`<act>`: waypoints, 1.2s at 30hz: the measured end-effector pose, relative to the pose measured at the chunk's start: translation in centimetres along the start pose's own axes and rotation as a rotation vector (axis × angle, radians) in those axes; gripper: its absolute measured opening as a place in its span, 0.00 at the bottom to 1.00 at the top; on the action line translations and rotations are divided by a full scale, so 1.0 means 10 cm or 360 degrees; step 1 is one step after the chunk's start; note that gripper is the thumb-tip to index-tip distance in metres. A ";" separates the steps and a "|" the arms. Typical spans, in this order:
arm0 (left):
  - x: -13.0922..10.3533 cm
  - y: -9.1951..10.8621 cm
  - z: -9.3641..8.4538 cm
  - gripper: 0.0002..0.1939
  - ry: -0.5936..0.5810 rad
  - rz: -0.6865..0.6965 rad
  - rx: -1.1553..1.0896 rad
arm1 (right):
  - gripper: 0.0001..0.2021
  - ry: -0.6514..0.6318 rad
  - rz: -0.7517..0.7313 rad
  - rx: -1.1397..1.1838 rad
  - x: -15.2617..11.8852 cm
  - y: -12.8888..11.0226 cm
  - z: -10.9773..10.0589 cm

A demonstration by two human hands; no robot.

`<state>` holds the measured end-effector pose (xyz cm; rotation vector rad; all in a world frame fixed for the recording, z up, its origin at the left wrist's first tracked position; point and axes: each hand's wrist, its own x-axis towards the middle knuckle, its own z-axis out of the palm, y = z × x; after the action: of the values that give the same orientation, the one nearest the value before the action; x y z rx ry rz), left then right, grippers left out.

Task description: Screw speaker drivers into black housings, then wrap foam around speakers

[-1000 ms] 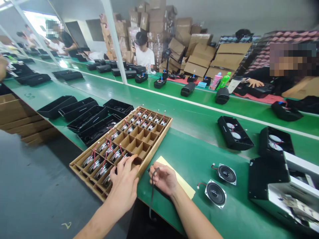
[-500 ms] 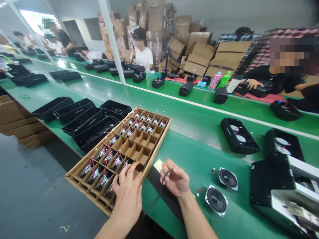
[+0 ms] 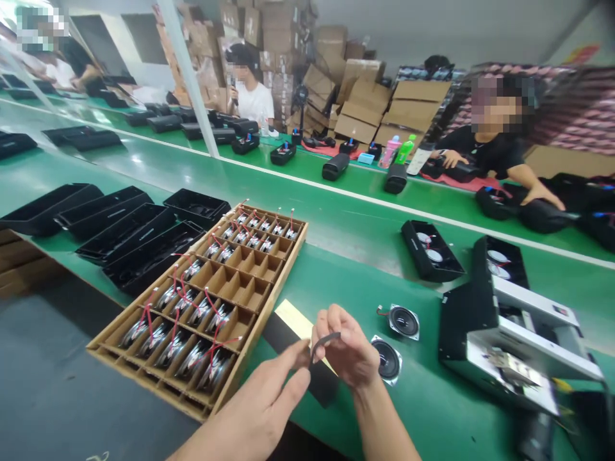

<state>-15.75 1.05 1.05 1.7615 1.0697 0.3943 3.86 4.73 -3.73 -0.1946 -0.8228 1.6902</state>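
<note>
My right hand [image 3: 348,349] pinches a thin, dark, flexible strip [image 3: 325,340], which bends over its fingertips. At the strip's lower end, the thumb and forefinger of my left hand [image 3: 262,397] close around it. Under my hands lies a black sheet [image 3: 276,334] with a pale yellow strip [image 3: 292,315] along it. Two square-framed speaker drivers [image 3: 404,321] rest face up to the right, the nearer one partly behind my right wrist. Left of my hands stands a divided cardboard tray [image 3: 283,272] with several speaker drivers upright in its compartments, red leads sticking up.
Black speaker housings [image 3: 148,253] lie open beyond the tray's left side. At right are a black-and-silver machine [image 3: 468,336] and open housings with drivers [image 3: 432,251]. Across the green bench [image 3: 346,269], a co-worker [image 3: 485,150] handles black units. A white post [image 3: 189,83] rises at left.
My left hand has left the tray and come to the strip beside my right hand. A driver with red leads now shows in the tray where that hand was. The view has shifted right.
</note>
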 end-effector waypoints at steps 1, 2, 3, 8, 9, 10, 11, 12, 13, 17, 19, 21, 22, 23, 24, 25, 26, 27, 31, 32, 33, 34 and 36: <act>0.02 0.07 0.03 0.24 -0.0224 -0.0068 -0.0187 | 0.15 0.0013 -0.0021 -0.0063 -0.08 -0.09 0.05; 0.03 0.12 0.07 0.25 -0.0426 -0.0118 -0.0366 | 0.16 0.0030 -0.0042 -0.0128 -0.16 -0.17 0.11; 0.05 0.16 0.12 0.26 -0.0595 -0.0153 -0.0517 | 0.16 0.0052 -0.0061 -0.0193 -0.25 -0.26 0.16; 0.08 0.19 0.27 0.24 -0.0831 -0.0200 -0.0538 | 0.16 0.0222 -0.0124 -0.0561 -0.88 -0.72 0.32; 0.09 0.19 0.29 0.23 -0.0800 -0.0153 -0.0437 | 0.15 0.0276 -0.0141 -0.0628 -1.04 -0.80 0.32; 0.11 0.21 0.30 0.22 -0.0754 -0.0107 -0.0329 | 0.13 0.0339 -0.0160 -0.0708 -1.20 -0.88 0.31; 0.14 0.23 0.32 0.22 -0.0703 -0.0069 -0.0214 | 0.12 0.0412 -0.0173 -0.0806 -1.38 -0.96 0.29; 0.17 0.26 0.33 0.22 -0.0657 -0.0045 -0.0097 | 0.11 0.0495 -0.0173 -0.0929 -1.55 -1.02 0.28; 0.20 0.30 0.35 0.22 -0.0632 -0.0030 0.0017 | 0.11 0.0585 -0.0141 -0.1118 -1.72 -1.08 0.26; 0.32 0.46 0.45 0.20 -0.0727 0.0064 0.0316 | 0.11 0.0905 0.0165 -0.1798 -2.33 -1.27 0.22; 0.38 0.53 0.53 0.18 -0.0807 0.0159 0.0399 | 0.10 0.0983 0.0283 -0.2034 -2.59 -1.33 0.22; 0.45 0.58 0.63 0.18 -0.0903 0.0256 0.0479 | 0.10 0.1028 0.0393 -0.2193 -2.81 -1.35 0.22; 0.48 0.60 0.68 0.18 -0.0946 0.0292 0.0516 | 0.10 0.1050 0.0445 -0.2235 -2.90 -1.35 0.23; 0.51 0.61 0.73 0.18 -0.0971 0.0312 0.0553 | 0.11 0.1082 0.0482 -0.2259 -2.98 -1.35 0.23; 0.55 0.62 0.79 0.18 -0.0978 0.0320 0.0584 | 0.11 0.1122 0.0504 -0.2269 -3.06 -1.34 0.23; 0.57 0.62 0.84 0.17 -0.0971 0.0323 0.0606 | 0.12 0.1161 0.0525 -0.2270 -3.12 -1.33 0.23; 0.60 0.62 0.89 0.16 -0.0960 0.0323 0.0614 | 0.12 0.1193 0.0549 -0.2262 -3.18 -1.32 0.23; 0.61 0.62 0.93 0.15 -0.0951 0.0324 0.0607 | 0.13 0.1218 0.0584 -0.2249 -3.24 -1.32 0.23; 0.65 0.63 1.04 0.07 -0.0976 0.0287 0.0507 | 0.15 0.1391 0.0793 -0.2415 -3.49 -1.37 0.22; 0.65 0.64 1.06 0.07 -0.0991 0.0265 0.0483 | 0.16 0.1509 0.0804 -0.2553 -3.54 -1.40 0.23; 0.65 0.67 1.08 0.07 -0.1007 0.0248 0.0465 | 0.18 0.1641 0.0788 -0.2716 -3.56 -1.43 0.25; 0.65 0.70 1.09 0.08 -0.1022 0.0241 0.0453 | 0.19 0.1775 0.0736 -0.2891 -3.56 -1.46 0.29; 0.64 0.77 1.13 0.08 -0.1052 0.0257 0.0445 | 0.19 0.1883 0.0569 -0.3167 -3.43 -1.49 0.38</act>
<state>-0.84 -1.17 1.32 2.0232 0.5240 -0.2524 23.89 -27.04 -1.84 -2.4213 -1.1587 0.1361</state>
